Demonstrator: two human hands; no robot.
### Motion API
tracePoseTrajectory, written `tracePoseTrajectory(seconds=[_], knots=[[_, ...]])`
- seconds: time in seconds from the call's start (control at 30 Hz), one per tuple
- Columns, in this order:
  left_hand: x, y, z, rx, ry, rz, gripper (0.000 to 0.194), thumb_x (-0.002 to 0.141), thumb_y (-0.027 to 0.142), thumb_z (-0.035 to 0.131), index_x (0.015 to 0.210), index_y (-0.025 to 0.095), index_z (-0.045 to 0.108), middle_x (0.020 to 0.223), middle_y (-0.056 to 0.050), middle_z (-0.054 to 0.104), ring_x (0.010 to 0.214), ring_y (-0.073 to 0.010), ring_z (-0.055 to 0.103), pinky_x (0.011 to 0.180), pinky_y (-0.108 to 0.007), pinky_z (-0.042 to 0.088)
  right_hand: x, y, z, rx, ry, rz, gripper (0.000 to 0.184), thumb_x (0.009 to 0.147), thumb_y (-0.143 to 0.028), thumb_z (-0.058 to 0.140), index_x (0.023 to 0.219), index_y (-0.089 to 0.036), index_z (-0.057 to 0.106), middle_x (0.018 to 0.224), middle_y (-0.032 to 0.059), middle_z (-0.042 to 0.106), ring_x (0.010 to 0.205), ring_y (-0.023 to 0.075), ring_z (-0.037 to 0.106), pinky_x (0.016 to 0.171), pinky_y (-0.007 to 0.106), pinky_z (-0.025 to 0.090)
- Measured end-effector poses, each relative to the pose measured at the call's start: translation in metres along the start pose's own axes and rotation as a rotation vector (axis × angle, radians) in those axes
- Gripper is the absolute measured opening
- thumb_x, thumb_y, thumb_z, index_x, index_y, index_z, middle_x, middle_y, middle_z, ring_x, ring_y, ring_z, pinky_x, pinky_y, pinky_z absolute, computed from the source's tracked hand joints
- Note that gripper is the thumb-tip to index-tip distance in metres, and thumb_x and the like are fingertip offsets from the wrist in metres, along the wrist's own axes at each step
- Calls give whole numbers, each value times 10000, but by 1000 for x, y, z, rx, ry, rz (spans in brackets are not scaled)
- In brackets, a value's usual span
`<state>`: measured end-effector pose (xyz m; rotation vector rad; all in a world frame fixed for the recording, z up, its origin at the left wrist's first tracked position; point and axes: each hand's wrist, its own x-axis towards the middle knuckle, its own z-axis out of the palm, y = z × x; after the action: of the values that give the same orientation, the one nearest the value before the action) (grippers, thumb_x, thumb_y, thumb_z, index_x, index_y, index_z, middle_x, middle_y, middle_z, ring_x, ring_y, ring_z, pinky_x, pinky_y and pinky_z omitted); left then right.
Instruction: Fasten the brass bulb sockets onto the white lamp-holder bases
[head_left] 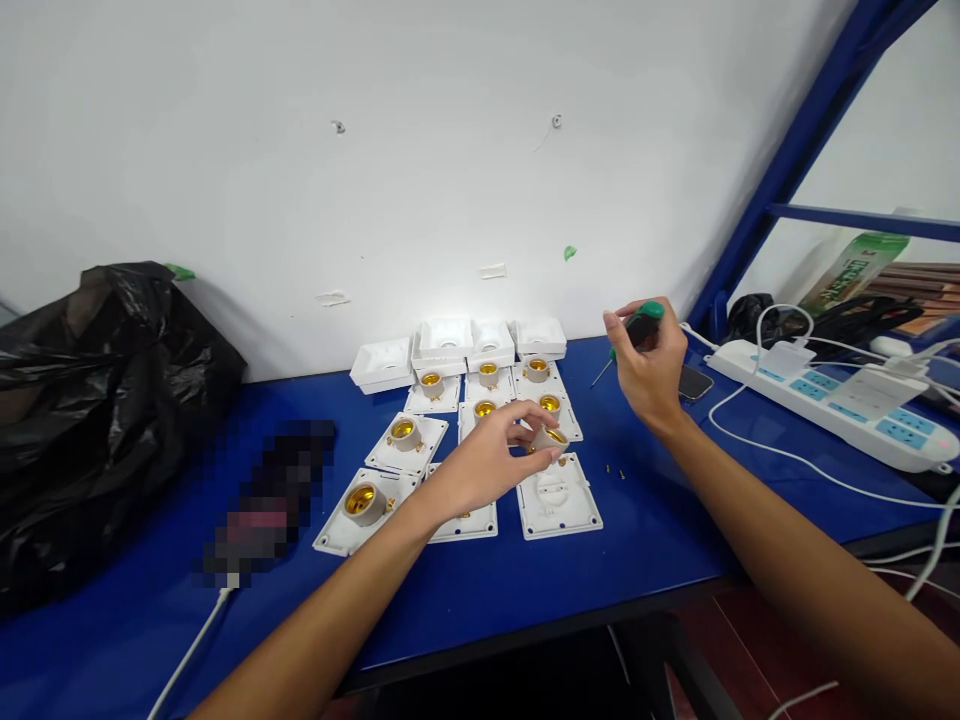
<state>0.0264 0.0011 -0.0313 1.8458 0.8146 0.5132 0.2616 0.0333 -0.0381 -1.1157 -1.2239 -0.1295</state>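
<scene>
Head view, the only one. Left hand (495, 455): thumb and fingers clamped around a lamp socket (556, 437), pinching it by its pale outer wall, so its brass-coloured threaded mouth is left uncovered. The socket is tilted, over the far edge of a bare base plate (560, 512); whether the two touch, cannot tell.

Right hand (651, 375): raised above the bench (540, 600), fingers closed on a screwdriver (646, 315) with a green-and-black handle. Shaft slants down and leftward, tip clear of the plate. Likely carried this way to leave the left hand room while keeping the tool ready.

Two small screws (622, 475) lie loose just right of the bare plate, presumably put there for easy reach. That plate lies flat near the front, its round moulded seat facing up and exposed.

Behind and to the left, more plates with sockets seated on them, for instance the front-left socket (365, 503), set close in rough rows, perhaps to save space. White box covers (382, 362) are gathered against the wall (450, 200), some overlapping, seemingly to keep the front working area free. Power strip (832, 405) off to the right.
</scene>
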Motion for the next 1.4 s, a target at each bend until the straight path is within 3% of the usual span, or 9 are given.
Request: tracePoseTrajectory(seconds=[0.13, 0.47, 0.57, 0.77, 0.93, 1.03, 1.17, 1.27, 1.4], knots=[[-2, 2, -1, 68, -20, 84, 231, 910, 428, 673, 1027, 230, 652, 1101, -24, 700, 1101, -198, 636, 1005, -398, 483, -6, -5, 3, 31, -13, -5, 322, 872, -530, 708, 946, -256, 555, 708, -33, 492, 591, 133, 474, 567, 331, 424], [-4, 0, -12, 183, -278, 148, 314, 893, 336, 716, 1189, 257, 646, 1229, -26, 699, 1039, -175, 635, 893, -331, 499, -10, -6, 6, 36, -97, 22, 342, 876, -554, 691, 951, -258, 537, 691, -41, 463, 582, 132, 449, 544, 331, 403], [-5, 0, -9, 213, -291, 167, 495, 848, 301, 768, 1308, 260, 590, 1289, -46, 674, 1122, -192, 623, 923, -326, 493, -10, -7, 6, 57, -97, 17, 330, 876, -535, 702, 942, -255, 541, 687, -46, 461, 575, 124, 439, 541, 325, 396], [-6, 3, -7, 268, -293, 182, 324, 884, 248, 735, 1201, 245, 668, 1233, -41, 705, 1117, -198, 646, 937, -323, 493, -10, -7, 6, 31, -104, 0, 322, 878, -529, 697, 938, -252, 543, 698, -41, 466, 586, 130, 450, 557, 329, 398], [-9, 5, -13, 251, -345, 214, 396, 957, 111, 562, 1306, 285, 629, 1365, -41, 657, 1227, -173, 617, 1011, -321, 478, -9, -7, 6, 27, -104, -4, 314, 880, -526, 695, 931, -255, 545, 706, -39, 468, 589, 131, 449, 558, 328, 394], [-10, 7, -14, 274, -357, 203, 456, 942, 155, 612, 1364, 328, 597, 1437, -34, 614, 1278, -191, 594, 1030, -346, 476, -9, -6, 6, 23, -105, -6, 324, 876, -538, 695, 926, -256, 545, 706, -37, 474, 593, 132, 456, 557, 326, 397], [-7, 6, -12, 199, -243, 211, 454, 902, 320, 715, 1345, 342, 619, 1427, -10, 628, 1289, -206, 583, 1042, -369, 464, -9, -6, 6, 28, -118, 7, 338, 872, -553, 693, 930, -255, 545, 681, -44, 474, 569, 127, 453, 543, 325, 391], [-2, 2, -11, 133, -10, 206, 202, 945, 378, 649, 1088, 274, 748, 1143, -19, 755, 1058, -182, 658, 923, -356, 486, -9, -6, 6, 47, -118, 8, 321, 874, -528, 704, 933, -252, 551, 674, -47, 476, 565, 123, 450, 541, 321, 388], [1, -1, -12, 140, 163, 176, 265, 870, 452, 727, 759, 214, 693, 766, 9, 694, 759, -146, 590, 798, -347, 460, -9, -7, 5, 42, -114, 10, 330, 869, -538, 705, 928, -251, 553, 676, -45, 477, 569, 124, 446, 537, 320, 386]])
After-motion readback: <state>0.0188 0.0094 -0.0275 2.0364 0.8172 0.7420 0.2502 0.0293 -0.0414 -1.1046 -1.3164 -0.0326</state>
